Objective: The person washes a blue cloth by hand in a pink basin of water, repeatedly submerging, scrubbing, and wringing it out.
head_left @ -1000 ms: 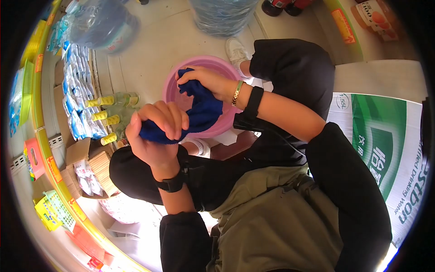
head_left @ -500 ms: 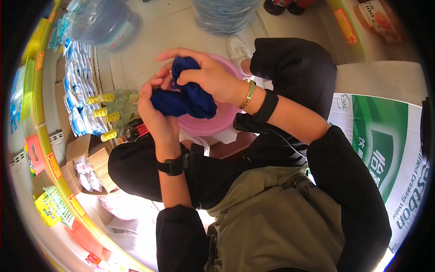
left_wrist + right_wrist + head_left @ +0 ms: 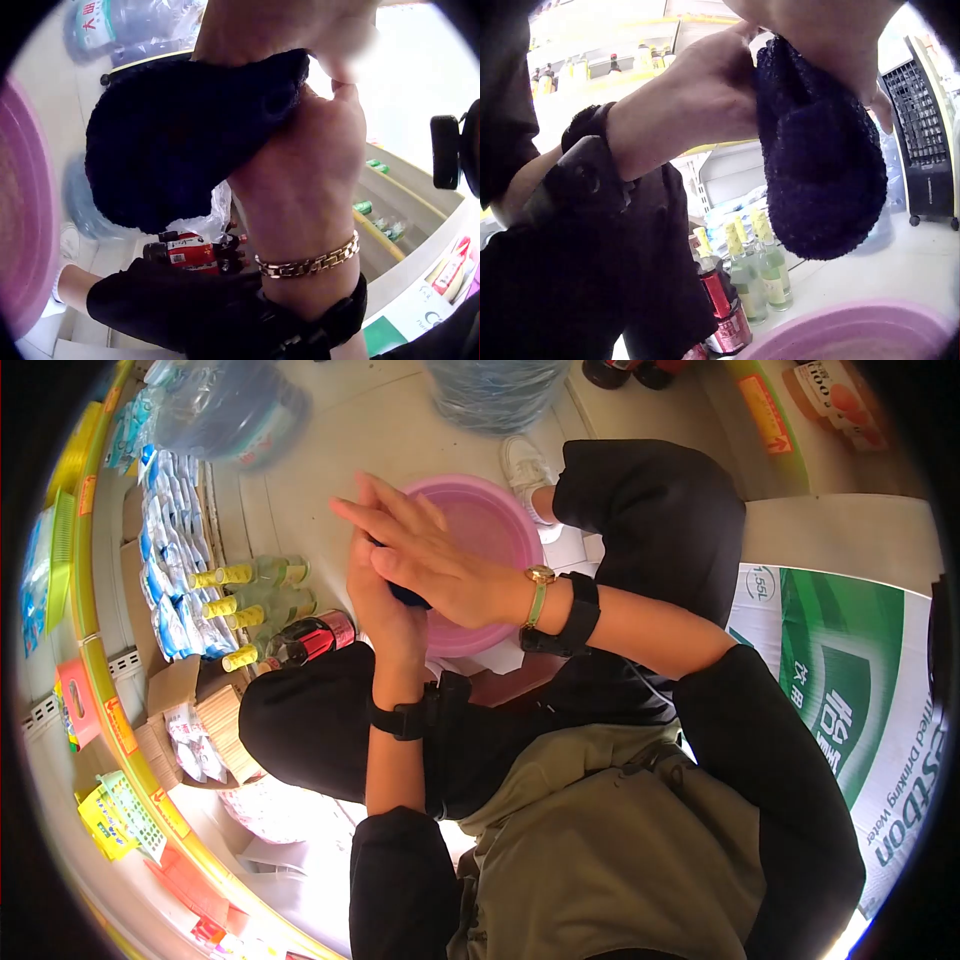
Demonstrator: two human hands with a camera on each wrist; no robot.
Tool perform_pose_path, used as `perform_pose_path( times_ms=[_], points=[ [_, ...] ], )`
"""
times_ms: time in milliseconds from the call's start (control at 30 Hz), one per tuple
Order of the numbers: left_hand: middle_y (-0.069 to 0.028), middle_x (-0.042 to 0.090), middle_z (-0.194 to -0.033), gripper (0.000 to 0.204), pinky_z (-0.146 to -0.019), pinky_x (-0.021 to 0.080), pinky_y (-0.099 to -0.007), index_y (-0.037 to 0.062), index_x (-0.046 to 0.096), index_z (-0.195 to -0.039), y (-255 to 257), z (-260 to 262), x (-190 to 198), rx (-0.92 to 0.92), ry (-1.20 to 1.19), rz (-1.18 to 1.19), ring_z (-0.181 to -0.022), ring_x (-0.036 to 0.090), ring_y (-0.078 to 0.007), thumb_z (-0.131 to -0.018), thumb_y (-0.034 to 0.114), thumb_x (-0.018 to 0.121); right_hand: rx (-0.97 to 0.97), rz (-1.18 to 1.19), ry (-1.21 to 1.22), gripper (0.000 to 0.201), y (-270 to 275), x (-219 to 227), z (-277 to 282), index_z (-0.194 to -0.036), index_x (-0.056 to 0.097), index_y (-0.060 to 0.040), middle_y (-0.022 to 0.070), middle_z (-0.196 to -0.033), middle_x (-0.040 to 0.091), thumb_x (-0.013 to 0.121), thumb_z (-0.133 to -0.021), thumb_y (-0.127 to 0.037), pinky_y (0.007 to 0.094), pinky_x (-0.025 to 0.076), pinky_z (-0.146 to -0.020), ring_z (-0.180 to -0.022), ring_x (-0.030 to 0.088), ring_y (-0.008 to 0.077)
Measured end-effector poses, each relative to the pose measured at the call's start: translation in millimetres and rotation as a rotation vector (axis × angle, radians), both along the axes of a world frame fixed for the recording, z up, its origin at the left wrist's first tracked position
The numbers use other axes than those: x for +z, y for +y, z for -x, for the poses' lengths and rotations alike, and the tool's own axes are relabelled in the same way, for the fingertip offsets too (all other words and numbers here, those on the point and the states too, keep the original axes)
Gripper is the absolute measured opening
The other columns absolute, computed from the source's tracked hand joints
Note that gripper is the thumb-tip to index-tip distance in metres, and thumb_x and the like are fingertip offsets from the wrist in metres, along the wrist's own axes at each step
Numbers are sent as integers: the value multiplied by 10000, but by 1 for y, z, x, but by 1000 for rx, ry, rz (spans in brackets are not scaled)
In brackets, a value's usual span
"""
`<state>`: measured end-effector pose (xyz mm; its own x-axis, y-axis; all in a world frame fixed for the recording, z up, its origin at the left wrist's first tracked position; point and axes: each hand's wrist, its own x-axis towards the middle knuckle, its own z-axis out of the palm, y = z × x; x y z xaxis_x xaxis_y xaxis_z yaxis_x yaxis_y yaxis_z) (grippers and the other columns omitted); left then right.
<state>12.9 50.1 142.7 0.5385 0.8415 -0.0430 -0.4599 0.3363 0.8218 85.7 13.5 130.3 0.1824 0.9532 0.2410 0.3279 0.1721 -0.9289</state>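
Note:
A dark blue cloth (image 3: pixel 405 595) is pressed between two hands over the pink basin's near left side; in the head view only a little of it shows. Flat across the top lies the right hand (image 3: pixel 425 565), its fingers straight. Beneath and against it is the left hand (image 3: pixel 385 600), its fingers largely hidden. From the left wrist view the folded cloth (image 3: pixel 172 142) bulges out below the left hand (image 3: pixel 292 30), with the right hand (image 3: pixel 307 150) on its other side. The right wrist view has the cloth (image 3: pixel 817 157) hanging rounded beside the left hand (image 3: pixel 697 90), under the right hand (image 3: pixel 825 30).
The pink basin (image 3: pixel 530 550) stands on the floor before the seated person. Glass bottles (image 3: pixel 265 605) and a red-labelled bottle (image 3: pixel 320 635) stand left of it. Large water bottles (image 3: pixel 225 410) are farther back, and a white and green carton (image 3: pixel 860 660) is at the right.
The cloth, stretched between the hands before, is now bunched and mostly covered. Both hands have come together, the left moving right and the right turning flat over it with fingers straightened.

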Motion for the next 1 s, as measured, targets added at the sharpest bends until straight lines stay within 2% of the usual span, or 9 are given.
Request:
perform_pose_path(
  times_ms=[67,133,167,300,533,600,667,800,1000],
  points=[
    [-123,426,-1199,478,-896,357,-304,-12,360,-1224,-11,-2,0,-15,120,-90,-1084,434,-181,-885,323,397,-63,-75,-203,638,1,-4,-2,-1323,264,-198,166,-1382,137,338,-806,-565,614,12,-939,-1281,103,336],
    [-150,407,-1243,515,-914,351,-319,-8,337,-1247,-11,1,-8,-32,240,-179,-1115,426,-192,-899,370,366,-67,-77,-452,672,0,10,-12,-1325,255,-216,163,-1382,137,352,-780,-597,632,11,-927,-1277,101,351],
    [-104,476,-1099,490,-816,380,-274,-16,419,-1164,-6,2,-19,-20,251,-110,-979,470,-154,-858,365,462,-70,-75,-704,706,-1,15,-15,-1328,247,-234,160,-1382,138,366,-754,-629,649,9,-914,-1273,99,366],
    [-31,560,-826,404,-635,400,-210,-28,553,-975,0,6,-16,18,308,-26,-720,501,-86,-818,344,564,-83,-60,-677,735,3,9,-14,-1334,230,-223,152,-1380,150,376,-741,-632,639,18,-928,-1275,101,352],
    [-66,565,-759,370,-604,426,-220,-53,553,-902,19,15,-10,92,444,-222,-658,515,-98,-844,312,529,-107,-215,-183,680,15,1,-25,-1303,245,-54,167,-1308,278,429,-796,-468,439,145,-998,-1218,255,309],
    [-96,573,-763,351,-625,448,-251,-49,545,-855,22,19,0,0,252,-111,-660,539,-144,-854,300,509,-162,-231,-13,654,15,5,-32,-1295,250,-36,173,-1277,326,437,-807,-429,383,196,-993,-1196,299,293],
    [-105,567,-747,342,-659,461,-310,-11,539,-805,27,26,-1,-26,170,12,-676,543,-191,-864,321,479,19,127,470,570,15,10,-39,-1274,295,-14,138,-1255,384,411,-838,-362,291,255,-970,-1179,347,210],
    [-76,534,-715,339,-666,446,-347,48,523,-756,31,30,0,-99,-142,209,-686,516,-198,-867,361,456,380,349,782,567,17,4,-30,-1187,414,-18,28,-950,489,391,-852,-475,235,331,-856,-908,443,111],
    [-39,522,-706,307,-657,435,-329,81,512,-735,31,31,-2,-131,-274,286,-690,504,-174,-861,357,468,352,477,880,563,12,-2,-23,-944,558,-71,-15,-919,513,466,-766,-598,218,341,-810,-877,462,103]
  ],
)
